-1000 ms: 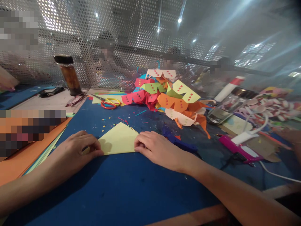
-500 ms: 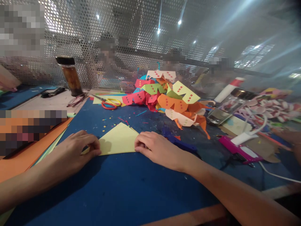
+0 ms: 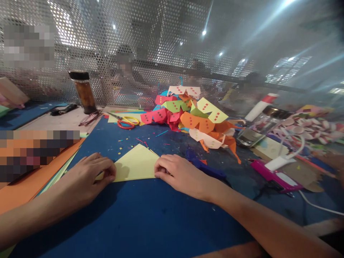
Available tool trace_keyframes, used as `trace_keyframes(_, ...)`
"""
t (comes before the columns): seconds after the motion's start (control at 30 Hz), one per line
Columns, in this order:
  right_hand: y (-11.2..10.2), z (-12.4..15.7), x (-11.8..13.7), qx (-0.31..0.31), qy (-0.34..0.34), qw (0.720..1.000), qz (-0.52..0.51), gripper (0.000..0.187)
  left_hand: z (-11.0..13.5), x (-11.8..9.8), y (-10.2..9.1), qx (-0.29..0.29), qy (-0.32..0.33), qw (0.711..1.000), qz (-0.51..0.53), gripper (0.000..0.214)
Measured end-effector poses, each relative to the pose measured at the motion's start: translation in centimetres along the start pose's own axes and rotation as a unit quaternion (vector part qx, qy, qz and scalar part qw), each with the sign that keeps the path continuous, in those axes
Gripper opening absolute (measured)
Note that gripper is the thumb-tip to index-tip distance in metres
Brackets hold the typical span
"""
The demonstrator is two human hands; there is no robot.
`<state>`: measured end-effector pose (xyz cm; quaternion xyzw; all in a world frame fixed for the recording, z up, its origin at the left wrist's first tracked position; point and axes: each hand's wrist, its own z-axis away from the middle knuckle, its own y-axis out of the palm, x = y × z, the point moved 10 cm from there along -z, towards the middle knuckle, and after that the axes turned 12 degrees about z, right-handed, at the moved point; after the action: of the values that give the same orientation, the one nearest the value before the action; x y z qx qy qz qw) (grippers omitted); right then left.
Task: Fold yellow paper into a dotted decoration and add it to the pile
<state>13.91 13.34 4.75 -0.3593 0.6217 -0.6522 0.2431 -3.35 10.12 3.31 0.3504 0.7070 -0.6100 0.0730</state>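
Observation:
A pale yellow sheet of paper (image 3: 137, 165), folded into a triangle with its peak pointing away from me, lies on the blue table mat (image 3: 139, 218). Its left corner is pinched by my left hand (image 3: 94, 173), fingers curled over the paper. On the other side my right hand (image 3: 177, 173) grips the right corner between thumb and fingers. The fingertips hide both corners. Small paper scraps (image 3: 139, 141) are scattered just beyond the peak.
Folded paper pieces (image 3: 197, 122) are heaped at the back. Scissors (image 3: 126, 122) lie left of them, near a dark-lidded bottle (image 3: 84, 93). A blue glue gun (image 3: 206, 166), a pink power strip (image 3: 276, 177) and a clear bottle (image 3: 258, 127) are on the right; orange sheets (image 3: 51, 172) on the left.
The whole scene sits slightly lower in view as the camera tilts up a little. Both hands keep their hold on the folded paper, with barely any other movement.

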Motion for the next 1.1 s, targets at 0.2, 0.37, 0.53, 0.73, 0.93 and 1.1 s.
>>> trace_keyframes(0.2,0.0,0.1,0.1,-0.006,-0.004,1.0,0.006,0.008,0.2,-0.4,0.2,0.003,0.031,0.999,-0.022,0.015)
trace_keyframes(0.37,0.2,0.0,-0.1,-0.001,0.001,1.0,0.012,0.008,0.8,-3.0,0.3,0.013,0.115,0.993,-0.014,0.023)
trace_keyframes(0.53,0.1,0.0,0.0,-0.006,-0.005,1.0,0.002,0.009,1.4,-5.3,0.2,0.021,0.161,0.987,-0.02,0.024)
trace_keyframes(0.73,0.2,-0.1,-0.2,0.001,0.005,1.0,-0.004,0.01,1.5,-6.7,0.5,0.026,0.196,0.979,-0.055,0.033)
trace_keyframes(0.93,0.0,0.0,0.0,-0.002,0.001,1.0,0.003,0.009,1.4,-7.4,0.4,0.018,0.207,0.975,-0.074,0.031)
trace_keyframes(1.1,-0.1,0.0,0.1,-0.002,0.002,1.0,0.002,0.009,1.9,-7.1,0.7,0.02,0.21,0.974,-0.083,0.028)
